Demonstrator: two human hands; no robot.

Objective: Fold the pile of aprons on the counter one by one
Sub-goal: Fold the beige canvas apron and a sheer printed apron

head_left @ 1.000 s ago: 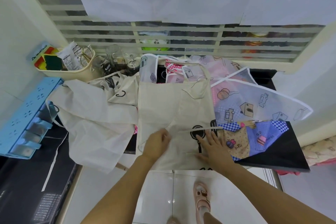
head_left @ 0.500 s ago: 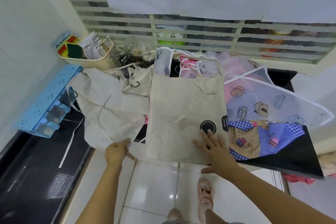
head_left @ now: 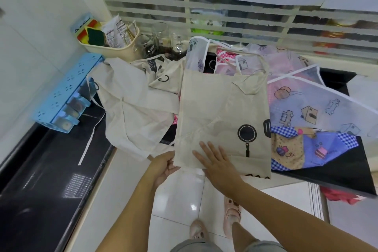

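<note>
The cream apron lies folded lengthwise at centre frame on the counter. The right hand presses flat on its lower part, grip released. The left hand pinches its lower-left corner. The flat palm should anchor the cloth while that corner lifts evenly toward the top edge.

Pale pink clogs are worn on both feet, below the right hand; a small brown charm is noted on one. Grey shorts are worn. Forearms are uncovered.
</note>
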